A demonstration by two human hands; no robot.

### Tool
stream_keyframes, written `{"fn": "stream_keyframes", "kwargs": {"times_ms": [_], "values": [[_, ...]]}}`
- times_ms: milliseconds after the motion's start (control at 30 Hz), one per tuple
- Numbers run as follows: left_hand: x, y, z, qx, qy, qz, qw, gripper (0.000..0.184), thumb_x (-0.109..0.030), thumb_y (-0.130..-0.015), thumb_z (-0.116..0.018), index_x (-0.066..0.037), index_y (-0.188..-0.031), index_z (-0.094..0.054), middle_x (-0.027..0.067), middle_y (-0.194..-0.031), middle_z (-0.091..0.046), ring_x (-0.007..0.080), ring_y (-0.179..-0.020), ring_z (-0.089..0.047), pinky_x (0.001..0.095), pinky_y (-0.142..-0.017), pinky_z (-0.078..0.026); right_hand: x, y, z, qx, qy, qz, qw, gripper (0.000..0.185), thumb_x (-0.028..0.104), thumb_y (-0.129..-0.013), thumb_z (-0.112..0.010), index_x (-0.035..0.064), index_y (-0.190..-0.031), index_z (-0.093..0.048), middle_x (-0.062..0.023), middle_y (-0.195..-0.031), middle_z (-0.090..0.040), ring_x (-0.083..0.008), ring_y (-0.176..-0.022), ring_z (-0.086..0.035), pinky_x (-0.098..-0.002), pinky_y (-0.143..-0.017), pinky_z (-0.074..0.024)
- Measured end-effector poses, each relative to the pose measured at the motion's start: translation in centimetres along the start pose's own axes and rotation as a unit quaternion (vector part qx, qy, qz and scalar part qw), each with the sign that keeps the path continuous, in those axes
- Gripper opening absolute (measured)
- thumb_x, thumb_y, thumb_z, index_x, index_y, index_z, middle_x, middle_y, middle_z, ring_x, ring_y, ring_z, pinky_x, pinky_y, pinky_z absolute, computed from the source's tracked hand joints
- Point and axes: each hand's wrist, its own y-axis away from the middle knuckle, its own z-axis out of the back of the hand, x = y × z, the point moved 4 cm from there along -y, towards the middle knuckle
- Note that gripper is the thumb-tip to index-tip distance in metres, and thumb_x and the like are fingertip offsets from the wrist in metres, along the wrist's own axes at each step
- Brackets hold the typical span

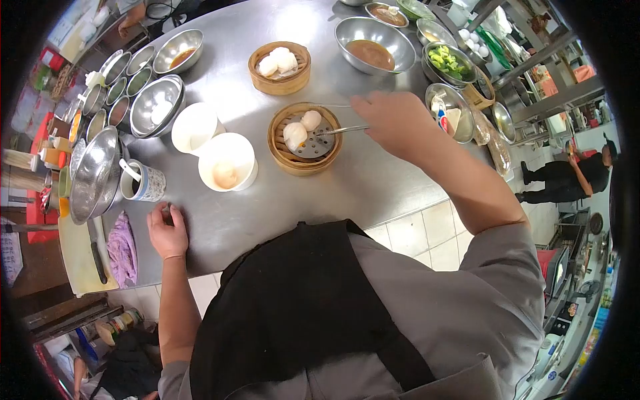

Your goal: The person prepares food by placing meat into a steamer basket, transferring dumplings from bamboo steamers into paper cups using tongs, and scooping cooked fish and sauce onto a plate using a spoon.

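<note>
So, right hand (393, 120) curled round utensil (348, 129).

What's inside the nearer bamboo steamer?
The steamer holds two pale, rounded pieces and a perforated metal disc, with some slats showing beside them. Whatever lies directly beneath the pieces is covered.

Right hand (393, 123) curls, arm bent — left hand (167, 231) (loose) rests.

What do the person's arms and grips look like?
The arms come out of short, plain grey sleeves, and a black apron covers the chest. The left grip and right grip are ordinary ungloved ones with fingers. The wrists look bare too.
</note>
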Motion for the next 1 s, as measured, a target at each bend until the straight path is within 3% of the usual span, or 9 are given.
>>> {"fn": "stream_keyframes", "kwargs": {"times_ms": [133, 267, 433, 633, 1000], "values": [[-0.2, 0.0, 0.1, 0.004, 0.002, 0.005, 1.000, 0.026, -0.026, -0.092, -0.068, -0.008, -0.110, -0.068, 0.0090, -0.086, -0.059, 0.0273, -0.077, -0.060, 0.0408, -0.072, -0.051, 0.3, -1.0, -0.6, -0.025, 0.010, 0.054, 0.998, 0.048, 0.018, -0.087, -0.070, 0.0078, -0.132, -0.055, -0.0089, -0.101, -0.064, -0.0287, -0.091, -0.068, -0.0416, -0.075, -0.0560], [-1.0, 0.0, 0.5, -0.005, -0.005, -0.011, 1.000, 0.025, -0.025, -0.094, -0.068, -0.004, -0.108, -0.068, 0.0102, -0.083, -0.058, 0.0254, -0.073, -0.059, 0.0396, -0.070, -0.050, 0.6, -1.5, -0.2, -0.031, 0.028, 0.060, 0.997, 0.038, 0.016, -0.089, -0.064, 0.0052, -0.125, -0.059, -0.0103, -0.098, -0.065, -0.0299, -0.086, -0.069, -0.0425, -0.071, -0.0562], [-0.2, 0.0, 0.2, 0.004, 0.005, -0.004, 1.000, 0.026, -0.025, -0.092, -0.068, -0.007, -0.110, -0.068, 0.0093, -0.086, -0.059, 0.0272, -0.076, -0.060, 0.0410, -0.071, -0.050, 0.5, -2.3, -0.6, -0.024, 0.026, 0.065, 0.997, 0.026, 0.010, -0.090, -0.058, 0.0052, -0.115, -0.062, -0.0117, -0.094, -0.066, -0.0307, -0.083, -0.069, -0.0438, -0.070, -0.0561], [-0.3, -0.1, 0.2, 0.001, 0.009, -0.010, 1.000, 0.026, -0.025, -0.092, -0.068, -0.006, -0.109, -0.068, 0.0094, -0.085, -0.058, 0.0265, -0.075, -0.059, 0.0403, -0.070, -0.049, -0.2, -2.8, -0.8, -0.015, 0.019, 0.081, 0.996, 0.013, 0.014, -0.091, -0.061, 0.0082, -0.103, -0.064, -0.0109, -0.089, -0.067, -0.0324, -0.082, -0.069, -0.0450, -0.070, -0.0548], [-0.3, -0.1, 0.1, -0.007, 0.014, -0.022, 1.000, 0.026, -0.025, -0.092, -0.069, -0.005, -0.108, -0.068, 0.0092, -0.083, -0.058, 0.0256, -0.074, -0.058, 0.0400, -0.069, -0.049, -0.8, -4.2, -0.2, 0.035, 0.021, 0.070, 0.997, 0.015, 0.023, -0.088, -0.070, 0.0081, -0.091, -0.068, -0.0123, -0.084, -0.070, -0.0340, -0.085, -0.070, -0.0470, -0.072, -0.0548]]}}
